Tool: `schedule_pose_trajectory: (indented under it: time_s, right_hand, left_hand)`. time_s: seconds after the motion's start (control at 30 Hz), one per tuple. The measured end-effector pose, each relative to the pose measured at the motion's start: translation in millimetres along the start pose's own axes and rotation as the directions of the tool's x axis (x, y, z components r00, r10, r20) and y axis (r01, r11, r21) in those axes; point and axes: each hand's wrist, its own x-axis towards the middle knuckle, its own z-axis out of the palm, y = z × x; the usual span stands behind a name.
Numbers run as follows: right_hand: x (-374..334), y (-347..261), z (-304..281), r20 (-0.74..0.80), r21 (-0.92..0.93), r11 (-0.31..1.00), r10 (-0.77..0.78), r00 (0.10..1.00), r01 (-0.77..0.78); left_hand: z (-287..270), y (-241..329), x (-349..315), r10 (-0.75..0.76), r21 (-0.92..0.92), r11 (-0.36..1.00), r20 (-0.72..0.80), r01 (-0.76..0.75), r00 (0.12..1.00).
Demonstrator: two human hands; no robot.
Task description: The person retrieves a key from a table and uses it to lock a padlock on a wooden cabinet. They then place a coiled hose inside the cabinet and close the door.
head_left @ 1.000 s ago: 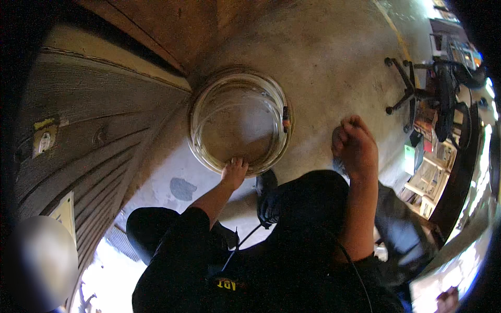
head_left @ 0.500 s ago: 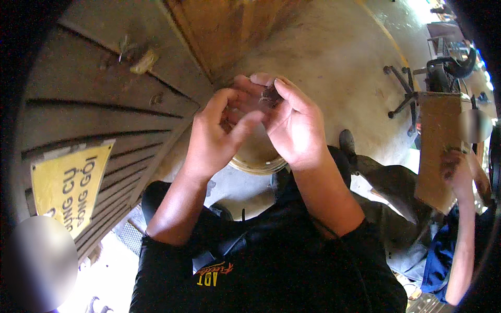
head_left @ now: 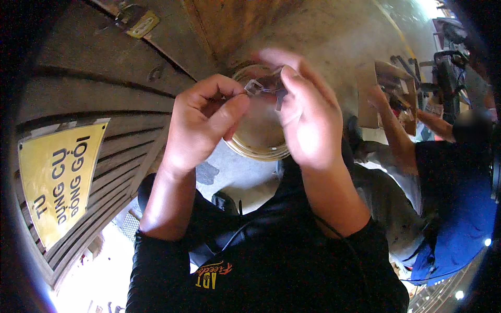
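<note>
My left hand (head_left: pixel 206 122) is closed, with thumb and forefinger pinching a small bent piece of shiny metal (head_left: pixel 254 86). Opposite it, my right hand (head_left: pixel 310 117) curls around some small dark metal pieces (head_left: pixel 272 82); their exact kind is too small to make out. Its outer fingers are blurred by motion. The two hands are held a short way apart, with the metal pieces between them. Beneath them stands a round container with a pale yellow rim (head_left: pixel 261 155), partly covered by my hands.
On the left is a brown slatted cabinet (head_left: pixel 130 99) with a yellow sign (head_left: pixel 62 182) and a latch (head_left: pixel 136 21). A brown wooden panel (head_left: pixel 235 26) stands ahead. At the right, a person in dark blue (head_left: pixel 454 208) reaches into a cardboard box (head_left: pixel 369 107) holding various items.
My hands have gone from cupped together to apart, and the left now pinches a metal piece. The view has shifted; the co-worker now reaches into the opened cardboard box.
</note>
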Motion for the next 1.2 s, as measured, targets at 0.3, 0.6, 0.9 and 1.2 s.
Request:
schedule_pose_trajectory:
  time_s: [0.3,0.6,0.9,1.2]
  right_hand:
    - [6,31,22,0.357,-0.512,0.803,-0.124,0.926,0.305]
    - [44,52,17,0.095,-0.262,0.96,-0.081,0.992,0.103]
    - [56,-25,36,0.241,0.091,0.995,-0.07,0.968,0.049]
    - [69,-46,55,0.314,0.18,0.981,-0.125,0.941,0.07]
  left_hand:
    - [-35,17,-4,0.257,0.552,0.826,-0.191,-0.114,0.947]
    - [-40,51,34,0.284,0.348,0.935,-0.629,-0.065,0.724]
    - [-33,60,42,0.131,-0.616,0.73,-0.298,-0.296,0.946]
    - [-31,59,37,0.056,-0.59,0.752,-0.386,-0.293,0.921]
